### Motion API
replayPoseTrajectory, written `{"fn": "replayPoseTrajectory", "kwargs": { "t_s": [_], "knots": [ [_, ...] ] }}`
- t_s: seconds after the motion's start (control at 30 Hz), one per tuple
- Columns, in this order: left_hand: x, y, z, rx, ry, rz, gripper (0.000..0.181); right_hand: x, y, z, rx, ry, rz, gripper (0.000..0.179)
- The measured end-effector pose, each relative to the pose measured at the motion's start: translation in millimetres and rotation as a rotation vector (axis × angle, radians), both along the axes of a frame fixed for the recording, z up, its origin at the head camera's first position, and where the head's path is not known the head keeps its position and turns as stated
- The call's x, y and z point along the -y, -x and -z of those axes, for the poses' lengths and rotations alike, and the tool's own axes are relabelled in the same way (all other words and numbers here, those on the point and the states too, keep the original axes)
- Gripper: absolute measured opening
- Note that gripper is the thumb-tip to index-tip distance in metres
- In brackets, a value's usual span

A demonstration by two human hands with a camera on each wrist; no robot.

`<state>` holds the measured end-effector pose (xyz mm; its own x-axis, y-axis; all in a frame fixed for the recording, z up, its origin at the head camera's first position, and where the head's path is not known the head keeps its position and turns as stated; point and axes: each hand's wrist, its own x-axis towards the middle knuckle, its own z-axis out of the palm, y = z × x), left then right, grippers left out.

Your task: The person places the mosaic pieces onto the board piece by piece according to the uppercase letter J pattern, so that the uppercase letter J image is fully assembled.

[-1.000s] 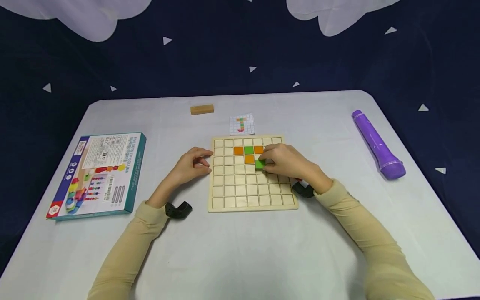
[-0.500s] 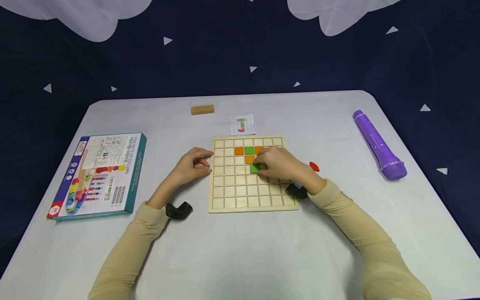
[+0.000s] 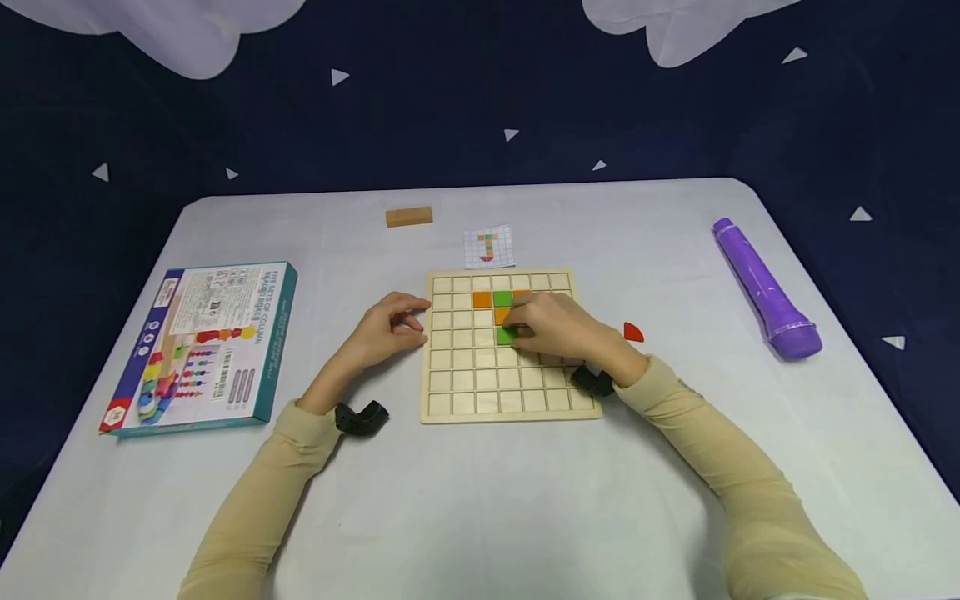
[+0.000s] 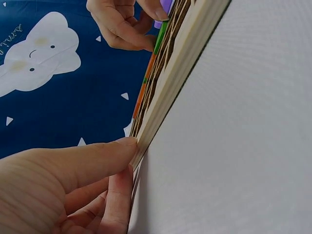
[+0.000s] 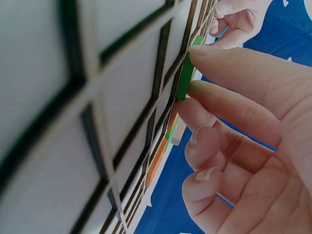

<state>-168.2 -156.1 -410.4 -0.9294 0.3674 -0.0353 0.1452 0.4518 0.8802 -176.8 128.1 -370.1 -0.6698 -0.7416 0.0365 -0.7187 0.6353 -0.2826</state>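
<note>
A pale wooden grid board (image 3: 480, 404) lies flat on the table. My left hand (image 3: 384, 332) touches its left edge with thumb and fingertip; the left wrist view shows the thumb (image 4: 105, 158) against the board's side. Over the board, my right hand (image 3: 558, 327) pinches a green square tile (image 3: 505, 336) between thumb and fingers. This tile (image 5: 186, 73) lies at the grid just below an orange tile (image 3: 499, 316), partly hidden by the fingers. Above that is a row of an orange tile (image 3: 482, 299), a green tile (image 3: 502, 298) and another orange tile (image 3: 520, 292), partly covered.
Behind the board lies a pattern card (image 3: 489, 247), with a wooden block (image 3: 409, 217) farther back. A red quarter-round piece (image 3: 633, 332) lies beside the right wrist. A toy box (image 3: 202, 346) is at the left, a purple microphone-shaped object (image 3: 767, 292) at the right.
My right hand has moved left with the green tile and brought it below the orange one. The red piece beside the wrist has come into view. My left hand stays at the board's edge.
</note>
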Motion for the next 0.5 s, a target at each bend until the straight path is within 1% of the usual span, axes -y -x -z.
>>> {"fn": "replayPoseTrajectory", "kwargs": {
  "t_s": [0.13,0.33,0.5],
  "knots": [
    [-1.3,-0.4,-2.2,-0.002,0.004,0.000,0.052,0.2,0.4,0.0,0.008,0.010,-0.002,0.019],
    [-1.6,0.0,-1.2,0.003,0.029,-0.002,0.052,-1.8,0.1,1.0,0.001,0.022,-0.008,0.018],
    [-1.3,0.4,-0.7,0.005,0.029,-0.004,0.052,-8.6,-0.6,-2.7,-0.006,0.047,0.004,0.018]
  ]
}}
